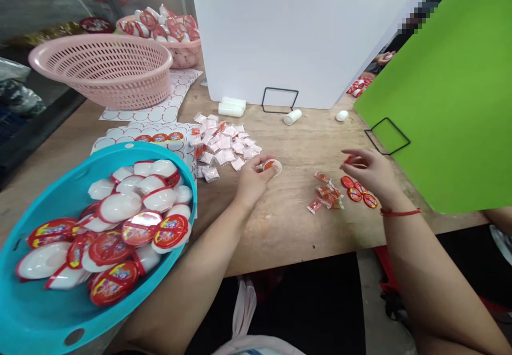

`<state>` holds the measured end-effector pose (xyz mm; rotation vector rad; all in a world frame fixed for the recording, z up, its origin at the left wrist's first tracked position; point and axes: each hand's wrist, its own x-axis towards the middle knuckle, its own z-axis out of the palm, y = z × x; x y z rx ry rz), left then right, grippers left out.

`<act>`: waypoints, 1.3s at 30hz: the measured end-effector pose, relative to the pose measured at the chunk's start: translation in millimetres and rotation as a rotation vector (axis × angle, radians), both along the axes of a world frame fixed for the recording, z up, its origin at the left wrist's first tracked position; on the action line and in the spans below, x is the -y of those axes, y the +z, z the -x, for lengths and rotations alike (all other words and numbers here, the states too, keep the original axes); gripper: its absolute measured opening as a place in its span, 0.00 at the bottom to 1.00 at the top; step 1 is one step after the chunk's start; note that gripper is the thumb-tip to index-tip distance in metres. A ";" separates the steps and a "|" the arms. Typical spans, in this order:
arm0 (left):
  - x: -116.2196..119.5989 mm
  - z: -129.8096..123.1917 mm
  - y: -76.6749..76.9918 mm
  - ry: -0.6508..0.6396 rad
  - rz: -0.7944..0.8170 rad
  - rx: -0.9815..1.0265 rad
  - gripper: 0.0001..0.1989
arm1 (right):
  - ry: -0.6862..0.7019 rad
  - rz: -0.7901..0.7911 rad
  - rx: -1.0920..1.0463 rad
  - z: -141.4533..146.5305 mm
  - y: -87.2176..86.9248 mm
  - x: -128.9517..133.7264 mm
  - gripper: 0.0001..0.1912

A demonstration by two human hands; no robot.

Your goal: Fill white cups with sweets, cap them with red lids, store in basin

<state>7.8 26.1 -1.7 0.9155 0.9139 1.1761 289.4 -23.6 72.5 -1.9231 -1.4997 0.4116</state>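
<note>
My left hand (253, 181) is closed around a small white plastic cup (279, 168), with an orange packet inside it. My right hand (372, 172) is raised over the table with its fingers curled. A small red piece (349, 159) shows at its fingertips, mostly hidden. Below that hand lie several round red printed discs (354, 194). Just left of the discs is a small pile of clear packets with orange contents (328, 197). Beyond my left hand spreads a heap of pale pink wrapped packets (224, 144).
A blue basin (186, 184) of red-lidded white cups stands at left. Behind it are a pink basket (100, 85), a filled pink basin (186, 56) and circle-printed sheets (140, 115). White cup stacks (231, 108) lie near a white board (272, 34); a green board (448, 120) stands right.
</note>
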 end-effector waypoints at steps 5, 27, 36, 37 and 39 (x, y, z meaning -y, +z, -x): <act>2.4 0.9 3.0 -0.055 0.004 0.026 0.22 | 0.465 -0.331 -0.252 101.6 -9.4 -22.0 0.09; 0.2 10.2 14.9 -0.199 0.125 0.189 0.28 | 0.761 -0.440 -0.161 114.4 -69.2 -56.0 0.16; 1.0 3.5 8.1 -0.143 0.193 0.397 0.22 | 0.739 -0.344 -0.291 105.5 -68.1 -50.2 0.25; 0.9 2.9 7.0 -0.143 0.182 0.381 0.21 | 0.735 -0.329 -0.326 105.2 -67.9 -49.7 0.24; 0.3 2.7 5.2 -0.166 0.125 0.294 0.23 | 0.697 -0.325 -0.427 106.1 -67.9 -48.2 0.22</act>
